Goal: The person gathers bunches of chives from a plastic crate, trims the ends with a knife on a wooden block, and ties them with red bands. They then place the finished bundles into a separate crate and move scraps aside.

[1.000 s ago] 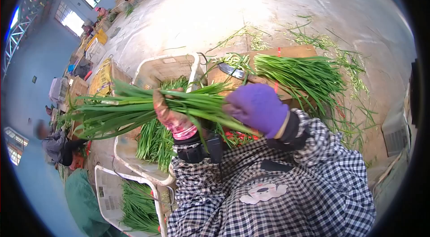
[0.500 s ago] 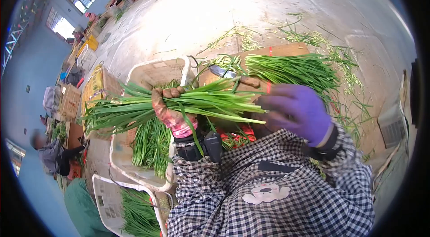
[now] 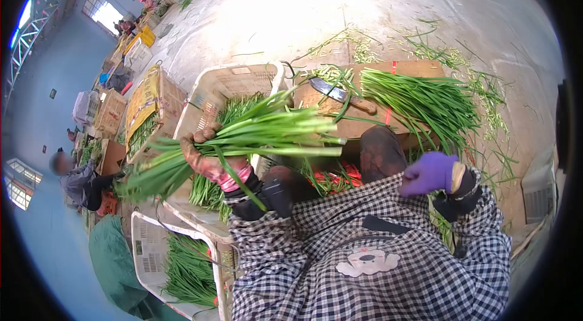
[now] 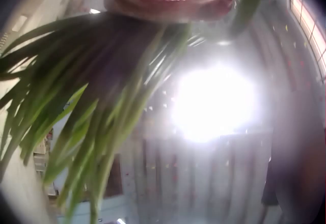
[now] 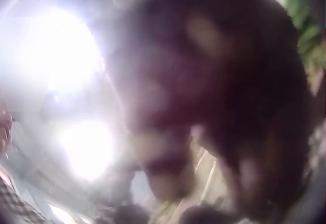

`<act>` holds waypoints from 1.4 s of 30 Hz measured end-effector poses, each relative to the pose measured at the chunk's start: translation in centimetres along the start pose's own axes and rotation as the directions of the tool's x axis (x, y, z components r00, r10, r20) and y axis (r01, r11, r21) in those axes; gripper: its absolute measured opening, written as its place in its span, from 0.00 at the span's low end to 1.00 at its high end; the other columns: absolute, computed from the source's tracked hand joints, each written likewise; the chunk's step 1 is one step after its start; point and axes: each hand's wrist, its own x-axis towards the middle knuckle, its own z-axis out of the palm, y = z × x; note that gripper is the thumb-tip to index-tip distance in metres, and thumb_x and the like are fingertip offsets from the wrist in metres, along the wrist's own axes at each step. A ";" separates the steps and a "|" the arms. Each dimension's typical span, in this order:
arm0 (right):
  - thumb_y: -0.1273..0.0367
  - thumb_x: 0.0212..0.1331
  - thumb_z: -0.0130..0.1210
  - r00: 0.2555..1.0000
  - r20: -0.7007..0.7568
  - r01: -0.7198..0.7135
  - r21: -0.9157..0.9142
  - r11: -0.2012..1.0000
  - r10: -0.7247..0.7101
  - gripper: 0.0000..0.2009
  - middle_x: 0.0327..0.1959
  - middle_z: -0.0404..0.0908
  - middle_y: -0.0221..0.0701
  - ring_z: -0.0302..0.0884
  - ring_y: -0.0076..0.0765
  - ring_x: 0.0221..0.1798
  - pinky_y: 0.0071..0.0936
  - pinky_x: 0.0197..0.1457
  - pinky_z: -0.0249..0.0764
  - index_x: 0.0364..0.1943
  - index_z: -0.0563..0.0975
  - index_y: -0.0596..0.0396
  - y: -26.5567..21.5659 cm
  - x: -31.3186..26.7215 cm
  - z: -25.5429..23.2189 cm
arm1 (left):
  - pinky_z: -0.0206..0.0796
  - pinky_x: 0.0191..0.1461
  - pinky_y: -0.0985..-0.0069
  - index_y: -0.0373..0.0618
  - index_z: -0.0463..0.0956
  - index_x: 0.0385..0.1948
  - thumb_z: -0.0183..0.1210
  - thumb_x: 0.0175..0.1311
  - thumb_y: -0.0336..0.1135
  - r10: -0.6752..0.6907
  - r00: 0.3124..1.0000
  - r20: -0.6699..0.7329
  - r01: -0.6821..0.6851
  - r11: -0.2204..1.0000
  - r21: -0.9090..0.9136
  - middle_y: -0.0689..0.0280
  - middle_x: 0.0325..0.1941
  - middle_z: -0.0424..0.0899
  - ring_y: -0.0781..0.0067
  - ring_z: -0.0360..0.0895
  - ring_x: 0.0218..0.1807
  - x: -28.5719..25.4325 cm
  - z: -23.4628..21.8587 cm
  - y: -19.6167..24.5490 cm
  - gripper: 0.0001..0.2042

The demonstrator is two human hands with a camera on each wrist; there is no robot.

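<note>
In the head view, my left hand (image 3: 209, 154), in a stained pink-cuffed glove, grips a bunch of garlic chives (image 3: 267, 133) around its middle. Pale cut ends point right; the leafy ends droop left and blur. Those leaves (image 4: 81, 117) fan out below the pink cuff in the left wrist view. My right hand (image 3: 428, 174), in a purple glove, hovers over the lap away from the bunch, fingers loosely bent. Up close in the right wrist view, the dark, blurred glove (image 5: 204, 81) shows a gap between its fingers.
Ahead lies a wooden board (image 3: 425, 68) bearing a knife (image 3: 363, 105) and a larger chive bundle (image 3: 419, 99). White crates (image 3: 282, 75) of chives stand at the left, one nearer (image 3: 143, 254). Trimmings (image 3: 486, 93) litter the floor. Other people sit along the far-left wall.
My right hand has left the cut ends of the bunch and drawn back right, down over the lap. My left hand keeps its grip, now slightly further left, with the cut ends fanned wider.
</note>
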 end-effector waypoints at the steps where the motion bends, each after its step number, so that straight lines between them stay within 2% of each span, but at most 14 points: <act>1: 0.60 0.55 0.51 0.987 0.163 -0.041 0.231 0.972 0.003 0.11 0.32 0.81 0.28 0.77 0.24 0.37 0.20 0.44 0.70 0.34 0.80 0.48 0.5 -0.3 1.0 | 0.62 0.29 0.76 0.49 0.60 0.19 0.46 0.62 0.48 0.037 0.995 -0.088 -0.036 0.999 0.014 0.71 0.15 0.62 0.77 0.62 0.20 -0.2 0.3 -0.4 0.16; 3: 0.52 0.59 0.44 0.957 0.038 0.196 0.643 0.741 -0.286 0.22 0.42 0.78 0.29 0.73 0.23 0.46 0.24 0.52 0.66 0.50 0.72 0.52 0.0 2.9 5.1 | 0.62 0.35 0.77 0.42 0.59 0.24 0.35 0.59 0.64 0.444 0.651 0.616 -0.759 0.379 0.529 0.65 0.24 0.63 0.73 0.63 0.27 -2.6 1.1 -3.3 0.28; 7: 0.60 0.58 0.51 0.812 -0.275 0.510 0.763 0.397 -0.515 0.28 0.54 0.67 0.35 0.66 0.27 0.53 0.26 0.58 0.62 0.58 0.58 0.62 -6.8 9.6 5.2 | 0.64 0.41 0.72 0.38 0.61 0.31 0.42 0.62 0.40 0.318 0.641 0.699 -0.631 0.737 0.243 0.63 0.30 0.65 0.69 0.66 0.33 -8.2 2.4 -6.5 0.12; 9: 0.49 0.58 0.45 0.575 -0.652 0.407 0.753 -0.518 -0.495 0.32 0.57 0.63 0.34 0.58 0.30 0.58 0.29 0.63 0.52 0.59 0.59 0.59 -9.3 8.9 4.1 | 0.62 0.50 0.65 0.38 0.62 0.35 0.38 0.65 0.46 0.154 0.656 0.739 -0.531 0.790 0.307 0.63 0.31 0.64 0.68 0.66 0.35 -11.0 1.5 -6.0 0.17; 15: 0.56 0.56 0.51 0.783 -0.418 -0.027 0.716 -0.697 -0.460 0.27 0.52 0.69 0.37 0.67 0.35 0.52 0.33 0.59 0.61 0.55 0.64 0.58 -7.8 12.4 6.5 | 0.58 0.57 0.59 0.42 0.71 0.35 0.55 0.53 0.37 -0.066 0.270 0.961 -0.713 0.657 0.245 0.57 0.44 0.74 0.54 0.69 0.51 -11.9 -5.7 -3.1 0.11; 17: 0.65 0.54 0.54 0.745 -0.487 0.039 0.715 -0.699 -0.456 0.24 0.48 0.72 0.39 0.71 0.37 0.49 0.36 0.55 0.67 0.55 0.64 0.59 -7.6 11.4 5.6 | 0.58 0.58 0.59 0.52 0.74 0.39 0.59 0.44 0.31 -0.371 0.102 0.923 -0.868 0.420 0.265 0.57 0.51 0.72 0.50 0.67 0.55 -11.3 -8.4 -1.0 0.16; 20: 0.72 0.52 0.54 0.796 -0.440 0.166 0.819 -0.550 -0.415 0.23 0.45 0.75 0.39 0.72 0.40 0.50 0.38 0.54 0.68 0.55 0.64 0.60 -6.4 10.5 5.0 | 0.58 0.59 0.62 0.51 0.71 0.49 0.62 0.41 0.29 -0.574 0.251 0.779 -0.653 0.494 0.574 0.55 0.58 0.64 0.52 0.64 0.58 -9.6 -9.8 2.3 0.25; 23: 0.73 0.51 0.55 0.737 -0.480 0.312 0.866 -0.391 -0.475 0.23 0.42 0.77 0.38 0.74 0.40 0.46 0.37 0.53 0.69 0.54 0.65 0.61 -6.3 10.0 4.9 | 0.56 0.60 0.63 0.50 0.50 0.62 0.63 0.45 0.32 -0.551 0.659 0.512 -0.103 0.608 0.787 0.51 0.62 0.56 0.55 0.61 0.60 -8.7 -7.4 2.7 0.39; 26: 0.72 0.47 0.60 0.824 -0.448 0.435 0.892 -0.118 -0.346 0.25 0.40 0.78 0.35 0.73 0.33 0.45 0.32 0.52 0.69 0.52 0.67 0.57 -6.8 10.0 6.1 | 0.57 0.59 0.70 0.45 0.47 0.61 0.63 0.45 0.32 -0.780 0.528 0.338 0.195 0.498 0.845 0.55 0.62 0.57 0.61 0.62 0.58 -8.9 -10.2 -0.3 0.40; 29: 0.70 0.42 0.65 0.788 -0.467 0.569 0.801 0.187 -0.401 0.30 0.43 0.77 0.32 0.72 0.27 0.46 0.27 0.51 0.69 0.54 0.65 0.53 -6.2 10.9 5.6 | 0.62 0.54 0.74 0.39 0.50 0.59 0.65 0.42 0.29 -0.947 0.260 0.187 -0.049 0.181 0.982 0.58 0.57 0.63 0.66 0.66 0.54 -11.2 -11.2 -3.0 0.40; 33: 0.69 0.42 0.65 0.781 -0.571 0.610 0.610 0.506 -0.254 0.35 0.48 0.73 0.31 0.70 0.29 0.49 0.26 0.52 0.68 0.57 0.60 0.54 -6.7 6.1 2.6 | 0.70 0.36 0.77 0.38 0.68 0.45 0.58 0.49 0.23 -0.921 0.316 0.225 0.187 0.293 0.938 0.62 0.39 0.77 0.71 0.75 0.38 -14.6 -4.5 -2.7 0.18; 36: 0.72 0.47 0.61 0.722 -0.651 0.659 0.750 0.052 0.234 0.28 0.43 0.75 0.29 0.73 0.25 0.44 0.23 0.49 0.70 0.54 0.64 0.57 -5.3 8.7 3.3 | 0.68 0.26 0.81 0.40 0.72 0.39 0.54 0.52 0.21 -0.920 0.346 0.183 0.322 0.300 0.898 0.66 0.32 0.79 0.77 0.75 0.28 -15.6 -5.6 -3.3 0.11; 39: 0.71 0.50 0.59 0.533 -0.789 0.809 0.581 0.089 0.304 0.20 0.36 0.78 0.28 0.74 0.21 0.38 0.21 0.43 0.71 0.49 0.70 0.57 -3.6 9.6 2.7 | 0.66 0.23 0.84 0.42 0.72 0.39 0.54 0.54 0.22 -0.923 0.380 0.052 0.381 0.207 0.901 0.67 0.31 0.79 0.82 0.73 0.23 -16.7 -5.9 -3.5 0.10; 42: 0.63 0.56 0.53 0.362 -0.882 0.518 0.460 0.721 0.303 0.11 0.26 0.79 0.34 0.77 0.29 0.29 0.27 0.34 0.72 0.36 0.76 0.56 -2.3 8.9 1.7 | 0.66 0.23 0.84 0.42 0.72 0.39 0.55 0.54 0.22 -0.897 0.432 0.097 0.318 0.252 0.914 0.68 0.29 0.78 0.82 0.72 0.23 -17.2 -6.3 -3.8 0.10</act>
